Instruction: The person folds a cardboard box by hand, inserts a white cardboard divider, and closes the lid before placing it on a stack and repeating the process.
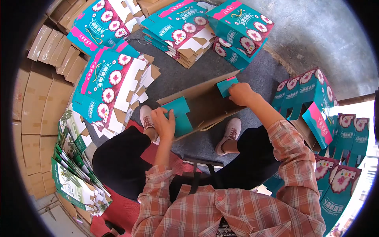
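Observation:
An unfolded cardboard box (205, 96) stands between my feet, its brown inside facing up and teal flaps at both ends. My left hand (164, 123) is closed on the teal flap (179, 116) at the left end. At the right end, my right hand (241, 94) pinches the smaller teal flap (226, 86). A yellow cord (213, 125) hangs along the box's near side. The bottom of the box lies in shadow.
Stacks of flat teal and pink cartons (104, 85) lie to the left and ahead (179, 29). Folded boxes (242, 33) stand ahead right and at the right (308, 91). Brown cartons (37, 94) line the left wall. Green-white packaging (73, 177) sits at the lower left.

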`<state>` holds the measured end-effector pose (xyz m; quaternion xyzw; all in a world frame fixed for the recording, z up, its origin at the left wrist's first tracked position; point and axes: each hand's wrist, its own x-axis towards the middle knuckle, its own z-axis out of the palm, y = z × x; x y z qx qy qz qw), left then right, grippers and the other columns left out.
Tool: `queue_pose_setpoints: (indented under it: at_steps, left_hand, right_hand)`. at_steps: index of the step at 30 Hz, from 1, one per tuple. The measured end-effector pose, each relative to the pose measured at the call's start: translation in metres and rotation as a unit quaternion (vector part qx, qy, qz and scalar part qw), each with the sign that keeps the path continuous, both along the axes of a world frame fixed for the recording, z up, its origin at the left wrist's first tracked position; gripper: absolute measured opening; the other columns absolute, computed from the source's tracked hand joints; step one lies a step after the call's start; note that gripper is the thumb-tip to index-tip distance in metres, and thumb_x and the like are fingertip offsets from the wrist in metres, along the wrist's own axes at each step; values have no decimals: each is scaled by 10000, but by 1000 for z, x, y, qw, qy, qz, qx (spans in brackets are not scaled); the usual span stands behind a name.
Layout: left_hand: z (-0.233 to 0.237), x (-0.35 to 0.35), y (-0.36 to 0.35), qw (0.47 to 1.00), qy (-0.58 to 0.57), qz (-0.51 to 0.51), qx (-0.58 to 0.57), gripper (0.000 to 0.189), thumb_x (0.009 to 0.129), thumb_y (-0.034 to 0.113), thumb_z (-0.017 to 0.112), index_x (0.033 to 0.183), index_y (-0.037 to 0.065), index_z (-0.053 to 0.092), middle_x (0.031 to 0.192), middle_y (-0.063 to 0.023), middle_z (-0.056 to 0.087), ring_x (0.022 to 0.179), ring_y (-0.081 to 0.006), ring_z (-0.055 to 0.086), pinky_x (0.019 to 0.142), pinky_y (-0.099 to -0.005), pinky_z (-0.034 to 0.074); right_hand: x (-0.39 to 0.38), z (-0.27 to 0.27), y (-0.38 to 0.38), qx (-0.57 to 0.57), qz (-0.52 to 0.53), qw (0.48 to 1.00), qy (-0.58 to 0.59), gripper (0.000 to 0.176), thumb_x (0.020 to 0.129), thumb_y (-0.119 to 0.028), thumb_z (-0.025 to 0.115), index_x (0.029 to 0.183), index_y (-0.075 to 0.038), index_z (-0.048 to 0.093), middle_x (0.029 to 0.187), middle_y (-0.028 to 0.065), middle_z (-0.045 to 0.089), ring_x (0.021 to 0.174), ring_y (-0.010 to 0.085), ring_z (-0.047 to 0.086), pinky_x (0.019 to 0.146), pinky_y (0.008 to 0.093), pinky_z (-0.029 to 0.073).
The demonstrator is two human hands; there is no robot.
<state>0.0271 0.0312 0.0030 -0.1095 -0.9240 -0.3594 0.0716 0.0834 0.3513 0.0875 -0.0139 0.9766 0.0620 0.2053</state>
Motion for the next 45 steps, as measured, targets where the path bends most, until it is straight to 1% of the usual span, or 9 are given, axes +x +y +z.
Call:
queue_pose_setpoints:
  at_steps: [4,15,21,22,24,27,32,37,45]
  left_hand:
    - [18,2,2,997,70,-30,-4,285,845,280,636,871,0,593,932,-174,526,915,-343,518,793,-430,415]
    - [50,20,-1,973,-20,-196,-124,634,802,572,599,963,-38,668,1153,-228,553,1086,-376,492,937,-442,399]
    - [39,13,-5,976,-63,-189,-92,653,813,565,588,961,-68,654,1233,-290,519,1149,-408,466,985,-455,372]
    - [40,13,-5,976,-63,-188,-91,653,813,565,588,961,-68,654,1233,-290,519,1149,-408,466,985,-455,372]
    - [43,15,-7,977,-80,-185,-71,646,827,534,584,981,-91,636,1249,-300,507,1180,-417,450,1005,-451,363]
    - [40,14,-11,977,-95,-186,-44,632,841,501,579,994,-110,619,1249,-304,508,1200,-427,442,1022,-445,354]
    - [36,13,-14,974,-114,-197,-16,586,857,459,571,991,-110,602,1223,-300,530,1198,-413,463,1031,-437,349]
    - [36,16,-21,972,-109,-205,30,488,875,390,569,995,-82,595,1155,-267,574,1124,-390,519,979,-430,390]
    - [69,27,-53,947,-273,-94,140,339,878,223,494,1067,-38,596,796,-125,596,737,-217,589,699,-328,468]
  right_hand:
    - [-1,-16,0,46,34,998,-19,136,797,-182,614,825,-86,708,914,109,685,881,270,665,723,381,526]
    - [-8,-14,-14,72,124,990,2,106,746,-107,604,792,-68,691,868,107,673,789,253,676,635,357,527]
    - [-9,-18,-4,30,57,997,-39,219,854,-201,540,900,-45,687,899,154,679,864,274,669,703,409,527]
    - [-12,-19,1,-67,-19,997,18,319,893,-288,498,972,-22,655,931,188,664,880,304,659,733,424,518]
    - [-18,-21,12,-164,-93,979,74,427,932,-374,456,1044,2,623,964,222,648,896,335,649,762,439,508]
    - [-31,-21,35,-389,-333,851,114,829,880,-689,352,1180,61,538,1019,269,615,931,344,632,795,432,474]
    - [-37,7,22,-456,-453,753,141,970,780,-753,475,1381,3,380,1188,233,560,1009,313,598,818,405,465]
    - [-40,2,38,-546,-450,706,34,848,778,-571,634,1414,-81,360,1375,178,420,1180,292,493,952,417,419]
    - [-31,-25,60,-329,-166,930,4,718,764,-378,728,1361,-113,430,1332,169,467,1204,323,482,969,408,418]
